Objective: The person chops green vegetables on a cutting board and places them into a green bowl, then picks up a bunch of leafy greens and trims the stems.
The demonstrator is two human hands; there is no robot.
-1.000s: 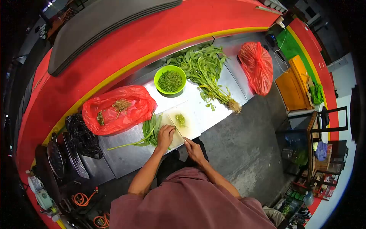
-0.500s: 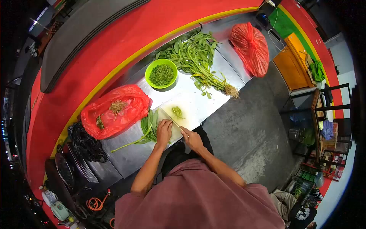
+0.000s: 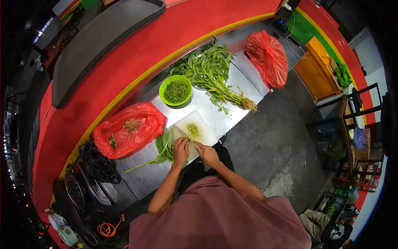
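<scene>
My right hand (image 3: 207,153) is closed round the handle of a knife (image 3: 185,134), whose thin blade slants across the white cutting board (image 3: 205,120). Close beside the blade, my left hand (image 3: 180,150) has its fingers curled down over leafy green stems (image 3: 165,145) at the board's left edge. One long stem sticks out from this bunch to the lower left. A small heap of chopped greens (image 3: 193,129) lies on the board, on the far side of the knife. Beyond the board stands a lime-green bowl (image 3: 161,92) with finely chopped greens in it.
A big bunch of leafy greens (image 3: 211,68) with roots lies on the metal table (image 3: 215,118). To the left sit an open red plastic bag (image 3: 143,143) with root scraps and a black bag (image 3: 97,159). A tied red bag (image 3: 267,58) stands far right.
The whole view has shifted slightly. The knife and both hands stay at the board, and the blade has moved a little against the stems under my left fingers.
</scene>
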